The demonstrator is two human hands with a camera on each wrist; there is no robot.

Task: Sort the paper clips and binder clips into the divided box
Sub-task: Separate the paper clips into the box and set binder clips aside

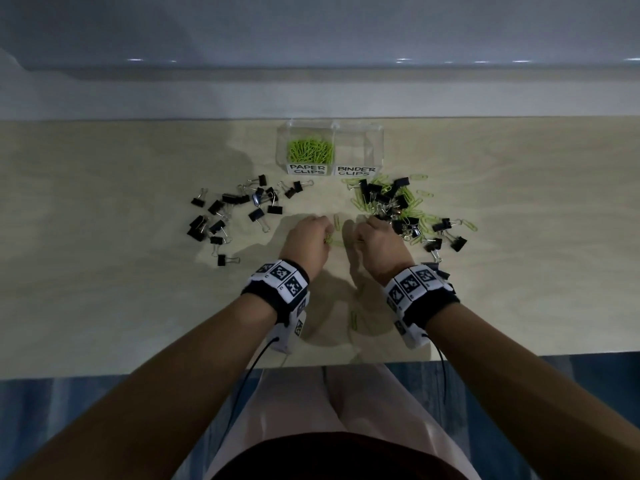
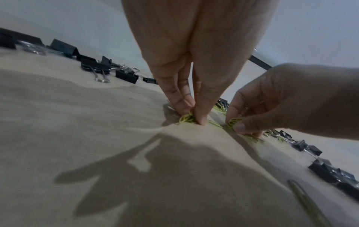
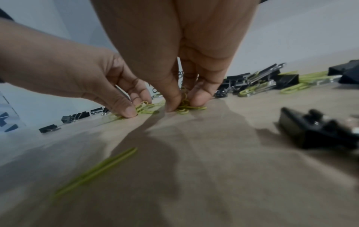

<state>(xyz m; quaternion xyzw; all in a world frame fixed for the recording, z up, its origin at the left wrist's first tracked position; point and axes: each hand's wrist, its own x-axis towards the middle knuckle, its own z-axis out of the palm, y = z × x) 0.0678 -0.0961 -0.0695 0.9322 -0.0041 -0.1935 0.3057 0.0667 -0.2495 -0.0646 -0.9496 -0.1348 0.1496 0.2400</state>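
Non-task surroundings

Light wood-grain tabletop (image 1: 104,237) spans the view; a pale wall (image 1: 311,29) with a glossy ledge (image 1: 311,69) runs behind its far edge; blue patterned flooring (image 1: 52,403) shows below the near edge.

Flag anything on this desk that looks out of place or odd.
One green paper clip lies alone near the desk's front edge, between the wrists, well apart from the mixed pile. The box's binder clips compartment looks empty, though black binder clips lie scattered on the desk.
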